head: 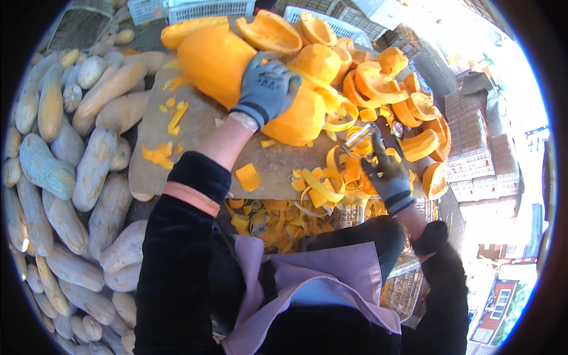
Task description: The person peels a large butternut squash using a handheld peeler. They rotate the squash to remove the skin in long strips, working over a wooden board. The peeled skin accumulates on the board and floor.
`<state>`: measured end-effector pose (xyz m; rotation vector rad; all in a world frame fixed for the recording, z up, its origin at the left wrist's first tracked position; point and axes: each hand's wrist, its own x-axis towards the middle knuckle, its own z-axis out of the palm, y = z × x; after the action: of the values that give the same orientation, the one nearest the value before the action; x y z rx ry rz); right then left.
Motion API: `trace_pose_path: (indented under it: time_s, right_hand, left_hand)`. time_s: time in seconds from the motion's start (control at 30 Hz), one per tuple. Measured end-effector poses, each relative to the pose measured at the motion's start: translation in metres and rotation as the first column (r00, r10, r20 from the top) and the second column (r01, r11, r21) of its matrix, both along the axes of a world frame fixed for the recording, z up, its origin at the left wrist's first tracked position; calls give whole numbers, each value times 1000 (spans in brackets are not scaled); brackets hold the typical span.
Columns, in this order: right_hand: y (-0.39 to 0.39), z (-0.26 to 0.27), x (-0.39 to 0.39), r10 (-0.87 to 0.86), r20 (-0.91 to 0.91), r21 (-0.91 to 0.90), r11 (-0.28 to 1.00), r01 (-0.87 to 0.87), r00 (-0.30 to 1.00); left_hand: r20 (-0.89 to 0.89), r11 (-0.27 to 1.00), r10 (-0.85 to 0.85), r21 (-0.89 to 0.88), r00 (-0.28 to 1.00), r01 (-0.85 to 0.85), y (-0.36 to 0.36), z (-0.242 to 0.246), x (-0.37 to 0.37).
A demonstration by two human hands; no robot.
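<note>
My left hand [268,88], in a grey-blue work glove, rests on a large peeled orange pumpkin [217,62] that lies across the board [199,151]. Under and beside the wrist is the pumpkin's rounded end [295,117]. To the right, my right hand [390,173], in a soiled glove, holds a metal peeler [360,140] over a heap of curled peelings [328,184]. A square orange piece [248,177] lies on the board between my hands. Hollowed pumpkin pieces [377,84] are piled along the board's far right side.
Unpeeled long pumpkins [49,166] cover the ground at the left. Below the board's near edge, peelings [284,224] fill a space before my lap. White plastic crates [211,11] stand behind the board, and stacked crates [475,146] rise at the right.
</note>
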<state>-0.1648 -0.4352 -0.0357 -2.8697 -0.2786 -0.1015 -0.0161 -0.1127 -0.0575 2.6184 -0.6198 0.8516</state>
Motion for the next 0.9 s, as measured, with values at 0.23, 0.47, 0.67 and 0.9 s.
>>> trace_pose_path:
  time_s: [0.23, 0.47, 0.67, 0.9]
  right_hand:
    - [130, -89, -20, -241, -389, 857, 261, 445, 889]
    - [219, -109, -56, -249, -29, 763, 620, 182, 968]
    - [182, -91, -26, -352, 138, 608, 768, 201, 926]
    - [152, -110, -30, -223, 170, 86, 974, 211, 960]
  left_hand:
    - [123, 999, 30, -36, 992, -26, 2, -18, 6]
    - [170, 1000, 5, -10, 985, -4, 3, -19, 10]
    - [96, 999, 13, 28, 995, -16, -1, -9, 3]
    - [44, 995, 45, 92, 998, -49, 1, -11, 6]
